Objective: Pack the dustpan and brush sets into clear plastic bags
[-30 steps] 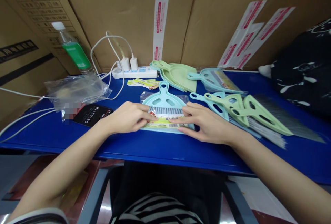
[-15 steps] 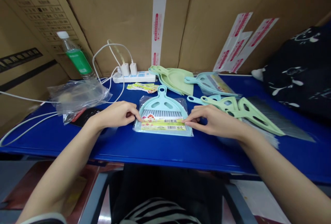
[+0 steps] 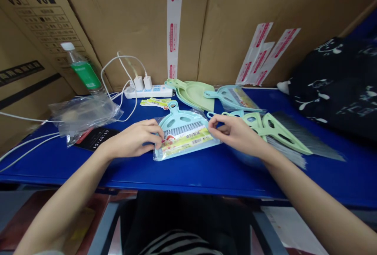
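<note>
Against walls of brown cardboard (image 3: 135,23) sealed with red-and-white tape, a glossy blue table (image 3: 182,176) carries a white power strip (image 3: 154,91), a green-labelled bottle (image 3: 85,72), crumpled clear bags (image 3: 85,113) and a dark phone (image 3: 96,139) reading 01:57:51. Green and blue dustpans (image 3: 200,94) lie stacked toward the back.

At right, black printed fabric (image 3: 332,86) runs out of frame; the right hand (image 3: 235,131) and forearm cover parts of the loose brushes (image 3: 284,133) beyond. A bag overlaps the phone's far end, and the label's small print is too fine to read.

A pale-blue dustpan-and-brush set (image 3: 182,131) in clear film lies slightly askew at the table's centre, handle pointing away, grey bristles above a yellow-green label with red cartoon figures and a barcode. The left hand (image 3: 140,139), fingers bent, touches its left edge; the right hand's thumb and forefinger nearly meet at its right edge. Whether either pinches the film cannot be told.
</note>
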Available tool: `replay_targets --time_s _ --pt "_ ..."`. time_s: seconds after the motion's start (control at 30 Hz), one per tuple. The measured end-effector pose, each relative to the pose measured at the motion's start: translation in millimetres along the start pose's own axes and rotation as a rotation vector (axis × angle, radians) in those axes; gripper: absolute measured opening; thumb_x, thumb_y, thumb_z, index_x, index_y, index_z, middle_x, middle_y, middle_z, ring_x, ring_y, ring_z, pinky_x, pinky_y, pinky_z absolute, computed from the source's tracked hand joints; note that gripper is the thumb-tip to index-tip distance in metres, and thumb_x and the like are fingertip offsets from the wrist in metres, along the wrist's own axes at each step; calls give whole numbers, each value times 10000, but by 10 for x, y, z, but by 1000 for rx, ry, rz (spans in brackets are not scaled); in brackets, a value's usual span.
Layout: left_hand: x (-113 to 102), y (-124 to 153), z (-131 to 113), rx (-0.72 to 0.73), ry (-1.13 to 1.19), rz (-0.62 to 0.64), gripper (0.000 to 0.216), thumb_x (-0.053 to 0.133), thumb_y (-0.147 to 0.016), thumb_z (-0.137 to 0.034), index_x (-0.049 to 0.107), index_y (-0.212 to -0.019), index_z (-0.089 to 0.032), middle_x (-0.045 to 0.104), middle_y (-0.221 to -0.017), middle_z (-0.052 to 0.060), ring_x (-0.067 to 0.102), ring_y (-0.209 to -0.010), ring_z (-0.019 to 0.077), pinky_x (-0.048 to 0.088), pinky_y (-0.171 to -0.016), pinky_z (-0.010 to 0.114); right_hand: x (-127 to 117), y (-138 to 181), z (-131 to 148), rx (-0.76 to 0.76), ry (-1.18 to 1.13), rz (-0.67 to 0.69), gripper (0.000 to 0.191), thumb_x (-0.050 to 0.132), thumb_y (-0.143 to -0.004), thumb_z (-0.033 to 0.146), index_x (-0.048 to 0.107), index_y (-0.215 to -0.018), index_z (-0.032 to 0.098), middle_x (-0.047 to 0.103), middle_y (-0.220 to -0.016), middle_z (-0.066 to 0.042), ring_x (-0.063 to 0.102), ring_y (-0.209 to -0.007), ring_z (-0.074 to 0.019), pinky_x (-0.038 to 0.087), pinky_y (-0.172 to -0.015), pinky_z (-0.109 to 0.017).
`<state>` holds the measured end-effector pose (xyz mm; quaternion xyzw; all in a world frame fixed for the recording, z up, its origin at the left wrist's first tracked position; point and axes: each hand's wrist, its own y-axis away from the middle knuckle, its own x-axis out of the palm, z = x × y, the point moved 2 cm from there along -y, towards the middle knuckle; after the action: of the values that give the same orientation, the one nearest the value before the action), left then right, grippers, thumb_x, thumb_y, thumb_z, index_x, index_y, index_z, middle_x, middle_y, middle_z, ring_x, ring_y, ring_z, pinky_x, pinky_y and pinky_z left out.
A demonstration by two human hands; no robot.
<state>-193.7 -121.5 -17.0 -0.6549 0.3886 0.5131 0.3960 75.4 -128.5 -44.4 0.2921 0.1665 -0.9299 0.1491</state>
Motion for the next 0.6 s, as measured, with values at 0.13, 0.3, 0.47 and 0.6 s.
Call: replay_targets --time_s 0.13,0.3,0.47,0.6 --pt "62 -58 -150 84 -98 -55 328 319 -982 -147 611 -843 -208 652 -810 19 543 -731 134 410 -748 267 -72 -31 -49 122 -296 -212 296 591 -822 419 542 -1050 236 539 -777 10 574 -626 -157 509 -525 -289" --pt "169 -142 -337 206 -405 -253 336 284 -1006 -133 590 -889 -204 640 -770 5 541 -679 121 377 -632 264 28 -42 -87 301 -755 -134 473 715 -753 411 491 -1147 276 677 -964 -24 675 -823 -200 587 -721 -363" --pt "282 -209 -409 275 -603 -420 199 429 -966 -110 569 -851 -191 597 -678 -27 551 -637 105 391 -576 242 278 -54 -33 324 -860 148 379 809 -666 402 628 -941 213 724 -1034 -66 689 -917 -216 570 -843 -376" --pt "317 -214 -436 319 -629 -474 136 479 -944 -107 598 -937 -173 626 -706 -35 594 -669 78 434 -588 213 345 -59 2 278 -886 158 363 798 -681 435 650 -923 208 734 -1054 -74 688 -965 -247 550 -893 -428"
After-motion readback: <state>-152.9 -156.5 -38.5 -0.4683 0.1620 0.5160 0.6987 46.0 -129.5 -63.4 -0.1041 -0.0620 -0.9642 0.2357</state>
